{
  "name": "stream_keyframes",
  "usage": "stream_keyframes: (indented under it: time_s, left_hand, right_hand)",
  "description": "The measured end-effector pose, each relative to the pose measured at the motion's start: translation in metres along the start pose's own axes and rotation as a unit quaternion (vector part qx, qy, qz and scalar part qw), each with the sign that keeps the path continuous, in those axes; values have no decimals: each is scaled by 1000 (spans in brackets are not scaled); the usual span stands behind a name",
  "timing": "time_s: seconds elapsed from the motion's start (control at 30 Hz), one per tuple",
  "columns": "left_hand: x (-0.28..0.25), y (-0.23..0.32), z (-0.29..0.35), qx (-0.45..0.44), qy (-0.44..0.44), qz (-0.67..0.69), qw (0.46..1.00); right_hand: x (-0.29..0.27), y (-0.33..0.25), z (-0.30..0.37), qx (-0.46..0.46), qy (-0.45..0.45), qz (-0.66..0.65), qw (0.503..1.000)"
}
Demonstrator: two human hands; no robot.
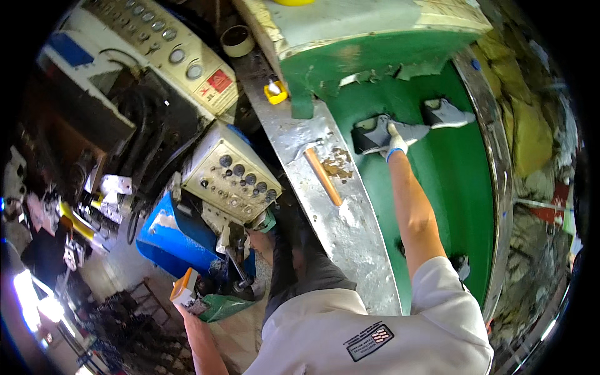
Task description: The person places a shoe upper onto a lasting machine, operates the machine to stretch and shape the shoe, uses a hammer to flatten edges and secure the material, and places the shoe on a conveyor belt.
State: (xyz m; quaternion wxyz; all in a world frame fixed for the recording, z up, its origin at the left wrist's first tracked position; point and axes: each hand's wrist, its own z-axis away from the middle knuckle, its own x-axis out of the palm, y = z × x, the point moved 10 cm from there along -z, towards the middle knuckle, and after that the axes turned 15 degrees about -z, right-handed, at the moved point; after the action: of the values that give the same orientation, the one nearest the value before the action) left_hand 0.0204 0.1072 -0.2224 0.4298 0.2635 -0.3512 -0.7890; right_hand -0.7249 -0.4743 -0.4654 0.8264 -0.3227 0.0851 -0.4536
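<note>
My right hand (396,139), in a white glove with a blue cuff, closes on a grey and dark shoe (374,136) over the green belt (431,187). A second grey shoe (447,115) sits farther right on the belt, near the green curtain. Low on the left, my left hand (182,307) is beside an orange and white thing (183,287) whose kind I cannot make out. Its fingers are hidden. A green tray-like piece (226,307) is just right of it, below a machine's metal arm.
A hammer (322,175) with a wooden handle lies on the metal ledge (359,250), with a yellow holder (275,92) and a tape roll (237,41) farther up. A control box (228,172) and blue machine body (172,234) stand left. The green-lined hood (375,56) spans the belt's far end.
</note>
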Motion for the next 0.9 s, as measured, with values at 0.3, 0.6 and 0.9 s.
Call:
stream_keyframes:
  time_s: [0.3, 0.6, 0.9]
  left_hand:
    - [-10, -4, 35, -177, 66, 16, 982]
    - [44, 163, 33, 114, -51, -147, 981]
    - [98, 226, 27, 159, -159, -84, 971]
  right_hand:
    - [30, 36, 185, 247, -337, -89, 904]
    - [102, 144, 668, 348, -553, 38, 756]
    - [143, 310, 730, 459, -491, 165, 722]
